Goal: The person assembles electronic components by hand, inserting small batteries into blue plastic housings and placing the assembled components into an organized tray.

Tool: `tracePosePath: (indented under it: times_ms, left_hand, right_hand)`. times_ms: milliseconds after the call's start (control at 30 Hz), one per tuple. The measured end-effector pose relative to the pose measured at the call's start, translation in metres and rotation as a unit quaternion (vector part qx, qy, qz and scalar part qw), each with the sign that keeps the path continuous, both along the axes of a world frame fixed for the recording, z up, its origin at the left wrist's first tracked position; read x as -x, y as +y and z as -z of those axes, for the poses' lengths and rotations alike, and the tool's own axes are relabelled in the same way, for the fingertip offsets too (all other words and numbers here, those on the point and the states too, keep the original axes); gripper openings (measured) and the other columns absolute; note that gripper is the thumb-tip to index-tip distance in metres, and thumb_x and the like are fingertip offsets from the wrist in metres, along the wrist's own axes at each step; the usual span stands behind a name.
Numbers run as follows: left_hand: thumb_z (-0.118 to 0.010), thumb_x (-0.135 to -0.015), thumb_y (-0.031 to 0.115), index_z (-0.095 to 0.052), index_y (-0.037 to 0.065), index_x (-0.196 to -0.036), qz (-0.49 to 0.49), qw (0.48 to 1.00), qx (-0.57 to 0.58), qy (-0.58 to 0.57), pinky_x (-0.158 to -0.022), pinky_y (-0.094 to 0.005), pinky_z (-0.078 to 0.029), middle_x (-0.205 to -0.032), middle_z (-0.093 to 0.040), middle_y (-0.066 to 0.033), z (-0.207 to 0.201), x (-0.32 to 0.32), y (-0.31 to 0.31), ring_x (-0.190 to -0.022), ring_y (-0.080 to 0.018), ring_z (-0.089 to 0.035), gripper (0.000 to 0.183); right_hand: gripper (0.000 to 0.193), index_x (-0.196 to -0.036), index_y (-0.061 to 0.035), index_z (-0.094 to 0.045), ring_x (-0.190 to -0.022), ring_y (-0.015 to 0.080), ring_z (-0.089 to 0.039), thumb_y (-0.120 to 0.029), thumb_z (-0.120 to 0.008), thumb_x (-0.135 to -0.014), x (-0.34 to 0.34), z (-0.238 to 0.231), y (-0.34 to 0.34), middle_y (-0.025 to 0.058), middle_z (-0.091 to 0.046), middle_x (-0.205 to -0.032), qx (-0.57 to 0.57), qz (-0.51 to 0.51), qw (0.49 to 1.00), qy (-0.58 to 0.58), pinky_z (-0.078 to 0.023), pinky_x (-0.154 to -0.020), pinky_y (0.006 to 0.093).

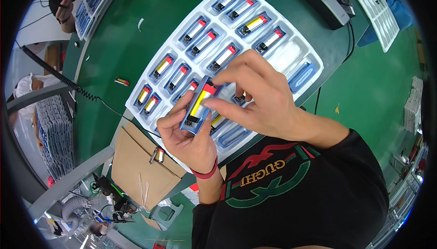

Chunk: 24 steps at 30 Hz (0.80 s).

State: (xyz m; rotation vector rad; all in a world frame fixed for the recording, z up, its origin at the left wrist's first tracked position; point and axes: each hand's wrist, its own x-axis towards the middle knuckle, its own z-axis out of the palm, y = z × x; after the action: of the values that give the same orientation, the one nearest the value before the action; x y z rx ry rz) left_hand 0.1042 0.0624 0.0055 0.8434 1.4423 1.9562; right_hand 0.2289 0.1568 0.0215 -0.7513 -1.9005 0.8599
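Note:
In front of my chest, my left hand (191,146) grips a blue plastic case (195,122) from below and both sides, tilted, its open side facing me. Inside the case lies a small yellow battery pack (199,105) with a red end and black parts at the lower end. My right hand (261,99) reaches over from the right, its thumb against the battery's red end and its index finger at the case's upper edge. Under both hands is a white moulded tray (170,44). Several blue cases (194,30) with white or yellow batteries sit in its pockets, partly hidden by my hands.
A green table (123,44) bears the tray and a loose battery (121,81) at left. Cardboard (132,160) lies lower left, with another battery (160,155) on it. A black power adapter (324,3) stands at the back right. A coiled black cable (59,77) crosses the left side.

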Motion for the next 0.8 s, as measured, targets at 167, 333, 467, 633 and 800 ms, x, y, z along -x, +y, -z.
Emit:
tracePosePath:
  times_ms: [167,333,467,633,800]
  left_hand:
    - [-0.070,-0.071,-0.012,-0.045,0.003,-0.100,0.005,0.997,0.001,0.080,-0.094,-0.0368,-0.050,-0.119,-0.056,-0.0275,0.001,0.004,-0.002,-0.111,-0.0314,-0.060,0.041]
    - [-0.067,-0.076,-0.011,-0.048,0.002,-0.098,-0.014,1.000,0.026,-0.006,-0.088,-0.0315,-0.051,-0.119,-0.057,-0.0274,0.001,0.000,-0.003,-0.107,-0.0277,-0.061,0.032]
    - [-0.063,-0.078,-0.014,-0.048,0.000,-0.097,-0.030,0.999,0.027,0.026,-0.086,-0.0314,-0.054,-0.121,-0.056,-0.0288,0.002,-0.005,-0.001,-0.109,-0.0295,-0.061,0.028]
    - [-0.060,-0.080,-0.016,-0.048,-0.001,-0.098,-0.052,0.992,-0.016,0.110,-0.089,-0.0341,-0.054,-0.124,-0.053,-0.0294,0.012,-0.011,0.001,-0.112,-0.0314,-0.059,0.026]
    - [-0.056,-0.085,-0.012,-0.046,-0.001,-0.101,-0.092,0.993,-0.037,0.068,-0.088,-0.0369,-0.055,-0.126,-0.051,-0.0299,0.011,-0.008,0.001,-0.112,-0.0332,-0.059,0.022]
  right_hand:
    - [0.032,-0.093,-0.0023,-0.064,-0.056,0.0105,-0.055,-0.014,-0.082,-0.070,0.001,0.004,-0.002,0.0049,-0.056,-0.084,0.014,-0.011,1.000,-0.023,-0.044,-0.045,0.0221]
    - [0.031,-0.093,-0.0029,-0.063,-0.055,0.0113,-0.054,-0.015,-0.081,-0.071,0.004,0.010,-0.002,0.0049,-0.056,-0.080,0.014,-0.008,0.999,-0.041,-0.044,-0.045,0.0226]
    - [0.029,-0.092,-0.0030,-0.061,-0.056,0.0143,-0.056,-0.017,-0.079,-0.074,0.007,0.013,-0.004,0.0046,-0.056,-0.079,0.094,-0.016,0.995,-0.043,-0.045,-0.048,0.0256]
    - [0.029,-0.105,-0.0014,-0.060,-0.060,0.0057,-0.053,-0.008,-0.074,-0.081,0.007,0.002,-0.006,0.0014,-0.057,-0.083,0.359,-0.072,0.930,-0.036,-0.044,-0.051,0.0211]
    - [0.056,-0.136,0.0015,-0.040,-0.066,0.0060,-0.055,-0.009,-0.066,-0.087,0.003,-0.010,-0.035,0.0059,-0.058,-0.100,0.479,-0.229,0.828,0.178,-0.045,-0.056,0.0234]
